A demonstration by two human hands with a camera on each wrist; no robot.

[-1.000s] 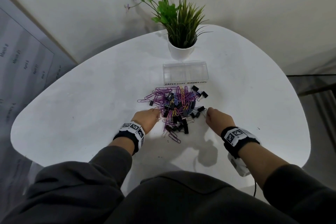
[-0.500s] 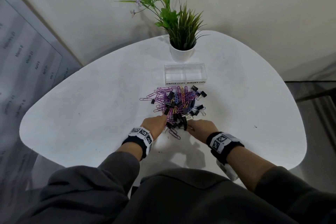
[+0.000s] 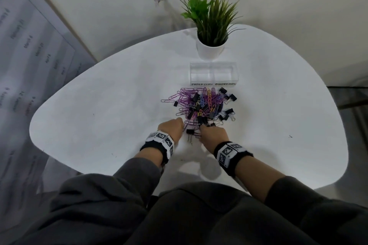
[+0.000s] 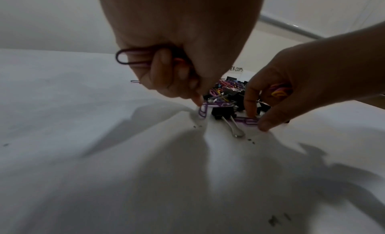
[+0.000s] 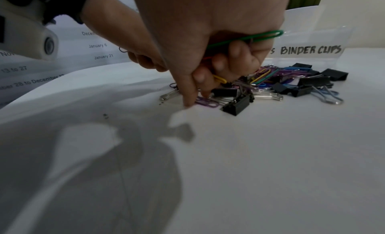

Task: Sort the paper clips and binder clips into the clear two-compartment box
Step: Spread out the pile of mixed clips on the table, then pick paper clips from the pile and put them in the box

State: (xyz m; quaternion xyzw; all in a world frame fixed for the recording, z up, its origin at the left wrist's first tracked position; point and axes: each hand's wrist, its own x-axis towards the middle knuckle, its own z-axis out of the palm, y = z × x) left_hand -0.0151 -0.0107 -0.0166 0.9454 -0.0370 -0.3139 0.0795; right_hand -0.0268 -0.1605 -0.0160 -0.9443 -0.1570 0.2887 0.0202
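A mixed pile [image 3: 203, 105] of coloured paper clips and black binder clips lies in front of the clear two-compartment box [image 3: 213, 73], labelled PAPER CLIPS and BINDER CLIPS. My left hand [image 3: 172, 127] is at the pile's near left edge, curled round purple paper clips [image 4: 135, 58], a fingertip down on another purple clip [image 4: 203, 111]. My right hand [image 3: 213, 135] is at the pile's near edge, holding several paper clips [image 5: 250, 38] in its curled fingers while thumb and forefinger pinch a purple paper clip [image 5: 206, 102] on the table. A black binder clip [image 3: 190, 131] lies between my hands.
A potted green plant [image 3: 211, 45] in a white pot stands just behind the box. The white rounded table [image 3: 99, 109] has its near edge close under my wrists. A calendar sheet [image 3: 23, 55] hangs at the left.
My right hand has moved left from the pile's right side to its near edge, close to the left hand. The left hand has stayed at the pile's near left edge.
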